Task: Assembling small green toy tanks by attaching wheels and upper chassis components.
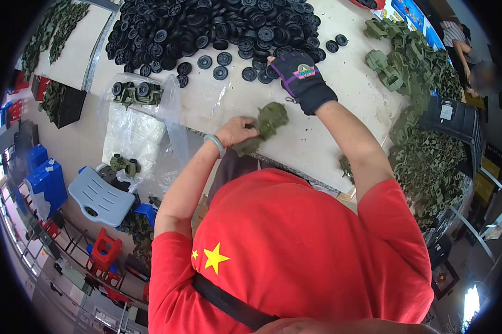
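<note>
My left hand [237,132], bare with a pale bangle at the wrist, is closed on an olive-green plastic toy vehicle body [271,119] above the table's near edge. Part of the toy hangs below my fingers, and its underside is hidden. My right hand [302,79] wears a dark fingerless glove with purple trim. It reaches to the near edge of a big heap of black toy wheels [206,28]. One fingertip shows beside the wheels; the other fingers are hidden by the glove, so any wheel in them cannot be made out.
Loose wheels [220,73] lie along the heap's near side. Green plastic parts [423,72] pile up on the right, beside a black crate [451,119]. At the left, a clear plastic bag [134,131] carries toy vehicles with wheels [136,93]. A grey-blue chair [102,196] stands below; another person [457,42] is at far right.
</note>
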The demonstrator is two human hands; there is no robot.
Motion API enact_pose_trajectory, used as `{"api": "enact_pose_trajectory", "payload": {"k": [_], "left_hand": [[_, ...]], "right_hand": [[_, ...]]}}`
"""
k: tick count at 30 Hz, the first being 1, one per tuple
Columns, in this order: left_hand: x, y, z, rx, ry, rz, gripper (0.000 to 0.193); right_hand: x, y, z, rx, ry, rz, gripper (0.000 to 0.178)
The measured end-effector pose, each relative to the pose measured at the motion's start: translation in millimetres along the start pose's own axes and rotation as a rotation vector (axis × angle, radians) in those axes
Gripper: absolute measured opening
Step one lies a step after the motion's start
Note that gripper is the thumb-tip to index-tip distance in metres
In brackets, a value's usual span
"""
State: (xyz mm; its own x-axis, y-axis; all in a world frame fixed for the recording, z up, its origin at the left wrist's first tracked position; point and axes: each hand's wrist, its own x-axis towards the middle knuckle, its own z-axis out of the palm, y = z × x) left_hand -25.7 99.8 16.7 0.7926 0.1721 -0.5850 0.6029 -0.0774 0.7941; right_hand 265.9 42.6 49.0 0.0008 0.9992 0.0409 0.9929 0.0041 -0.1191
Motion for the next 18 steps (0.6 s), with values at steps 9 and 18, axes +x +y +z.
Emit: {"api": "enact_pose_trajectory", "payload": {"k": [9,18], "left_hand": [[-28.1,11.9,24.5,0.352,0.545,0.136,0.063],[-24.7,17.4,46.2,0.504,0.411,0.024,0.079]], "right_hand": [[-12.0,-8.3,-37.9,0.295,-0.057,0.147,0.048],[-88.9,-65.8,-52.6,0.486,-0.093,0.048,0.046]]}}
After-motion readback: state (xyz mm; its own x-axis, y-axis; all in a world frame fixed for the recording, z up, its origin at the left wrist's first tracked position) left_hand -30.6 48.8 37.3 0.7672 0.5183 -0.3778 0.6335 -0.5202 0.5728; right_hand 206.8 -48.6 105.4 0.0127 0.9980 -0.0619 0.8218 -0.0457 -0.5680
